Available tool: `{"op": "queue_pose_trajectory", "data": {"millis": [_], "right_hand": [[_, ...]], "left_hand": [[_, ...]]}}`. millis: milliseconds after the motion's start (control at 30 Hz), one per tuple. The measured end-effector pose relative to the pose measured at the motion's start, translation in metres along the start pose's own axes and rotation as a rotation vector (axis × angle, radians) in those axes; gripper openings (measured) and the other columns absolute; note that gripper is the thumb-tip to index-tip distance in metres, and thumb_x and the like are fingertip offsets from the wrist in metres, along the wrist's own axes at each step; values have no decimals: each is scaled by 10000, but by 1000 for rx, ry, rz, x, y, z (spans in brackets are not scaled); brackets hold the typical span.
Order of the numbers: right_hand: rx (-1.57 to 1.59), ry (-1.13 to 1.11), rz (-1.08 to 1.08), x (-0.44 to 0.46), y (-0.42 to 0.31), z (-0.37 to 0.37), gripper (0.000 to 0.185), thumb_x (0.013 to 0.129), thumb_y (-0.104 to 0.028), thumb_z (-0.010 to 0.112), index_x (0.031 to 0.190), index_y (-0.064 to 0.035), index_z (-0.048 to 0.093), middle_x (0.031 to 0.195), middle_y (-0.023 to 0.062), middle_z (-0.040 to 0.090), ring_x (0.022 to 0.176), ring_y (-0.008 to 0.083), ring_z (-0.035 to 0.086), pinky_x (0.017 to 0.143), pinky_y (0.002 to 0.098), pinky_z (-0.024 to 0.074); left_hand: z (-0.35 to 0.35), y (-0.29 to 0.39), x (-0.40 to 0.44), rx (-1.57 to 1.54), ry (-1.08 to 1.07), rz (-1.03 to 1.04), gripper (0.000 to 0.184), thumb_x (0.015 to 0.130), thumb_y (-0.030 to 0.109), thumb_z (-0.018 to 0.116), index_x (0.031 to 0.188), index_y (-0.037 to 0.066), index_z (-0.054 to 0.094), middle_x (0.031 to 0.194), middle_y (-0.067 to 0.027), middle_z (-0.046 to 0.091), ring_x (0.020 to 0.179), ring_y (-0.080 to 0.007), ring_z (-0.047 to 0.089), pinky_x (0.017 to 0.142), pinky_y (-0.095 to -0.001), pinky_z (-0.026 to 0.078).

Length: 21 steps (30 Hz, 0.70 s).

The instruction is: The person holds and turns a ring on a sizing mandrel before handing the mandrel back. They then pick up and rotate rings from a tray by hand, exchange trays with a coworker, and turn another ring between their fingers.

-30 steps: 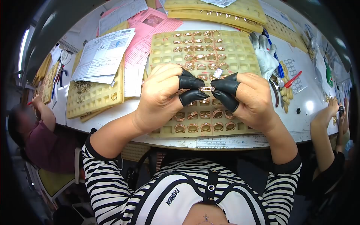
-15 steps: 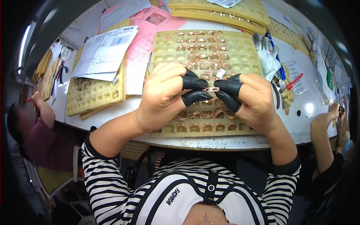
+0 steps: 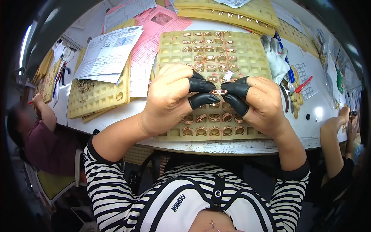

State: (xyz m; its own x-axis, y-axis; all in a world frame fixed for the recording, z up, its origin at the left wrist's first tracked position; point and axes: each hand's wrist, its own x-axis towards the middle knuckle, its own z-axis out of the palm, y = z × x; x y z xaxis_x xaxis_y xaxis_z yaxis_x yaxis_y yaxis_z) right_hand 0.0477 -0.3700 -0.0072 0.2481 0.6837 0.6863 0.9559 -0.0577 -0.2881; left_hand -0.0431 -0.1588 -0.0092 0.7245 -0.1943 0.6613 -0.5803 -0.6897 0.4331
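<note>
Between my two hands a rose-gold ring (image 3: 219, 92) is held level above the tray. My left hand (image 3: 170, 94) pinches one side of it, with black finger cots on the thumb and fingers. On the other side my right hand (image 3: 261, 96) grips it the same way, also in black cots. Beneath them lies a pale yellow slotted ring tray (image 3: 168, 58), with rows of similar rings (image 3: 213, 131) standing in its slots. A small white tag (image 3: 228, 75) sits among the rings just beyond my fingertips. My hands hide the middle of the tray.
Printed papers (image 3: 106, 52) lie on another yellow tray (image 3: 98, 106) at the left. More trays (image 3: 228, 15) are stacked at the back. A grey-white glove (image 3: 278, 63), pliers (image 3: 284, 96) and a red tool (image 3: 304, 84) are on the right. Other people sit at both sides.
The ring stays pinched between both hands, turned very slightly at most. The tray and everything around it look the same, with a tiny shift of the view.
</note>
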Motion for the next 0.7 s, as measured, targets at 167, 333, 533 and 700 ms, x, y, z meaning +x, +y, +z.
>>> {"op": "queue_pose_trajectory", "data": {"millis": [167, 333, 533, 700], "right_hand": [[-9, 0, 6, -1, 0, -1, 184, 714, -100, 758, 875, -38, 692, 643, 71, 523, 548, 254, 534, 504, 364, 419], [2, 37, -4, -1, 1, 0, 216, 705, -112, 766, 901, -42, 706, 652, 71, 533, 548, 257, 540, 503, 364, 418], [12, 40, -13, 0, 1, -1, 255, 657, -69, 739, 908, -41, 705, 648, 70, 521, 539, 258, 531, 492, 370, 413], [51, 63, -30, -1, 2, 1, 299, 623, -46, 727, 922, -42, 702, 664, 65, 543, 547, 255, 541, 494, 366, 418]], "left_hand": [[1, -2, -1, -3, -12, 2, 229, 680, 168, 815, 866, 76, 718, 789, -40, 623, 773, -228, 591, 729, -333, 441], [1, -3, -1, -6, -57, -20, 225, 694, 159, 807, 879, 75, 712, 809, -45, 629, 814, -241, 603, 752, -347, 450], [3, -4, -1, 10, -57, -4, 196, 707, 153, 801, 868, 82, 714, 805, -40, 629, 797, -231, 604, 734, -340, 447], [2, -3, 0, -18, -94, -10, 181, 726, 119, 797, 872, 58, 709, 805, -49, 644, 765, -224, 596, 715, -338, 436]]}}
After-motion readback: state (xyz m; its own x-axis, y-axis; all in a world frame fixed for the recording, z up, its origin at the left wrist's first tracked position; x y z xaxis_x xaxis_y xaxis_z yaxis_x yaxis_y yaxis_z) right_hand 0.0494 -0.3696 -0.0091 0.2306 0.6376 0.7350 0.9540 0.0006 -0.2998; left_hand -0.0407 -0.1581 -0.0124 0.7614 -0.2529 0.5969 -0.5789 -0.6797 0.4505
